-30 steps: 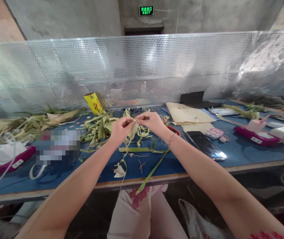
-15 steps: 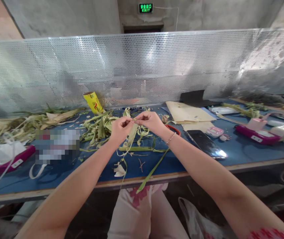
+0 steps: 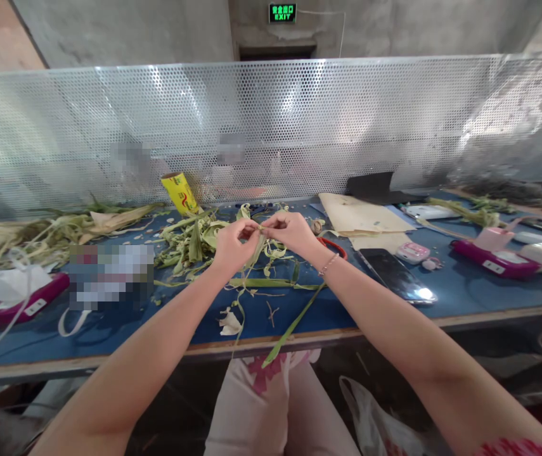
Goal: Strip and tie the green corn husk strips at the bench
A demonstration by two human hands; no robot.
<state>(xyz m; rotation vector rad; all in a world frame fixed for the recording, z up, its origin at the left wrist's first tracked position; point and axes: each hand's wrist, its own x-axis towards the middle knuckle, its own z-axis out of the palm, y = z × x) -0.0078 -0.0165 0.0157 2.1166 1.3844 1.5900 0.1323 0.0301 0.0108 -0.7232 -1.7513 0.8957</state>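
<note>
My left hand (image 3: 237, 244) and my right hand (image 3: 290, 232) meet above the blue table, fingertips pinched together on a pale green plant strip (image 3: 256, 252). The strip hangs down from between the fingers; its upper end is hidden by them. Behind and left of my left hand lies a heap of cut, curled leaves (image 3: 189, 244). Below the hands, a flat green leaf strip (image 3: 271, 283) rests across the table. Another long green blade (image 3: 294, 329) slants over the front edge toward my lap. A whitish dried leaf scrap (image 3: 229, 323) and a small forked twig (image 3: 271, 313) lie nearby.
A yellow tube (image 3: 180, 193) leans at the back before a perforated metal screen (image 3: 271, 120). To the right are brown paper (image 3: 361, 214), a phone (image 3: 397, 274) and a purple power strip (image 3: 494, 258). Another power strip (image 3: 26, 301) and long dry leaves (image 3: 61, 237) are at left.
The view has shifted slightly. My hands stay together on the plant strip; my left fingers have turned a little and the strip hangs narrower beneath them.
</note>
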